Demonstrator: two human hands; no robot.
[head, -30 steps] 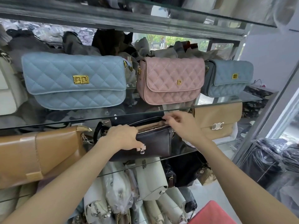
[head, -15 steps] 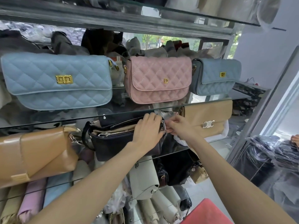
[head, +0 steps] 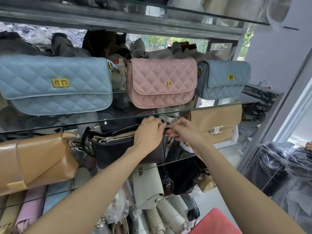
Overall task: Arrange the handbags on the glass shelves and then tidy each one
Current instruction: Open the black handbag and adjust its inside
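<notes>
Glass shelves (head: 202, 110) in a metal frame, stacked with handbags, daylight and greenery behind. Upper shelf, left to right: large light blue quilted bag (head: 55, 85) with a gold clasp, pink quilted bag (head: 162, 82) with a gold D, smaller grey-blue quilted bag (head: 224, 79) with a gold clasp, all upright and facing out. Middle shelf: tan flap bag (head: 37, 159) at the left, tilted; black handbag (head: 125, 146) in the centre, its top zip open along the left part and paper stuffing showing inside; tan clutch (head: 216, 123) with a silver emblem at the right, upright, just beside the black one. Left hand (head: 148, 130) curled over the right top corner of the black handbag, gripping it, fingers wrapped over the edge. Right hand (head: 182, 132) closed in a pinch on small silver hardware (head: 167, 129) at that same corner, fingertips nearly touching those of the left. Whether zip pull or strap ring, cannot tell. Below, more bags packed upright in pale wrappings, with a dark bag (head: 182, 178) hanging under the middle shelf. Red object (head: 217, 222) at the lower edge. Plastic-wrapped dark bundles (head: 283, 162) at the right.
</notes>
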